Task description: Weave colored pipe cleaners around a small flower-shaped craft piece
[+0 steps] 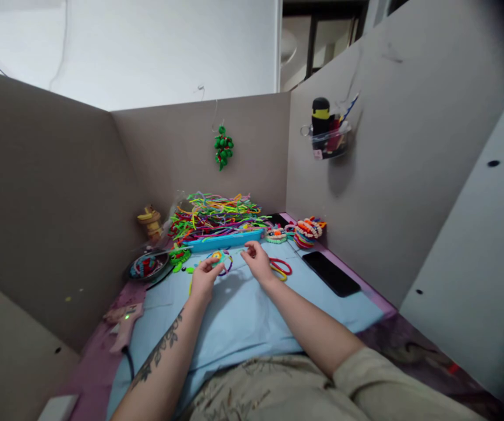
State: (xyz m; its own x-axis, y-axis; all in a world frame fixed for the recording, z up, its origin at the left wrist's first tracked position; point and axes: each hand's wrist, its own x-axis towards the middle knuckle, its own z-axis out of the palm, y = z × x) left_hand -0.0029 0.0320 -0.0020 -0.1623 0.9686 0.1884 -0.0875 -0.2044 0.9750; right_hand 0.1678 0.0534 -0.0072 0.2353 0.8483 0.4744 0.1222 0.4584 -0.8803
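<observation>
My left hand (205, 279) is closed in a pinch at a small pipe-cleaner piece (217, 256) in teal, orange and purple, just over the blue cloth (243, 313). The fingers cover part of it, and its shape is blurred. To the right, my right hand (256, 261) is raised with its thumb and fingertips pressed together. Whatever lies between them is too small to make out. Red and yellow pipe-cleaner loops (281, 269) lie on the cloth beside my right wrist. A green pipe-cleaner figure (179, 255) sits left of my left hand.
A blue tray (221, 241) heaped with pipe cleaners (221, 213) stands at the back. A phone (331, 273) and pipe-cleaner figures (307, 232) are at right. A pink glue gun (126, 327) with a green light and a dark bowl (149, 266) are at left. Grey panels surround the table.
</observation>
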